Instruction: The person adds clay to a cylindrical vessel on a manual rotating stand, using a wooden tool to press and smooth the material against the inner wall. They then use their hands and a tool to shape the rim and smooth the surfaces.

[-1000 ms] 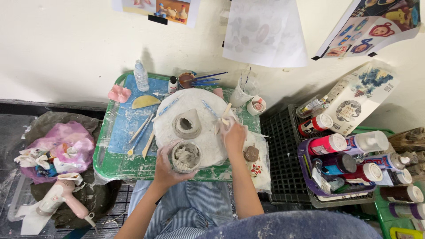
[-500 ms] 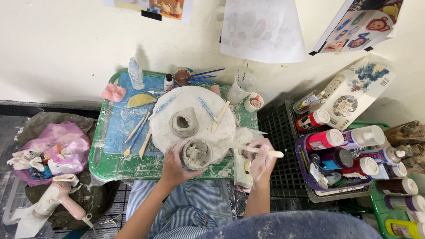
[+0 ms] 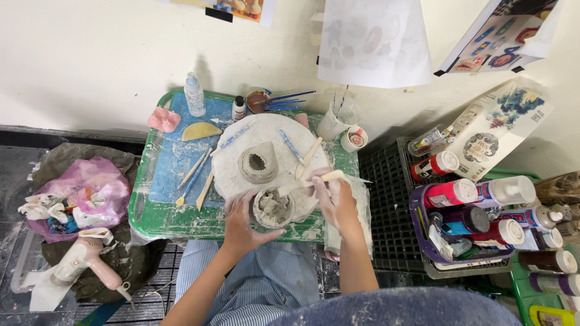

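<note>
With the left hand (image 3: pixel 241 226) cupping the soft clay pot (image 3: pixel 273 207) at the round board's (image 3: pixel 241 175) six o'clock, the right hand's (image 3: pixel 337 202) fingers gripping the wooden tool (image 3: pixel 309 182) could, I judge, dent its rim.

I'm getting a bright, even picture, soft light from above and no harsh glare. The cream wall (image 3: pixel 90 54) reads clean. The spray bottle (image 3: pixel 194 94) throws a soft shadow up and to the right onto it, and the hanging paper sheet (image 3: pixel 371 39) shades the wall beneath it. The floor (image 3: pixel 12 151) at left is dimmer. Focus is sharp at centre; the blue-grey shape (image 3: pixel 393 308) at the bottom edge is blurred. Edges bow slightly, wide-angle style.
</note>
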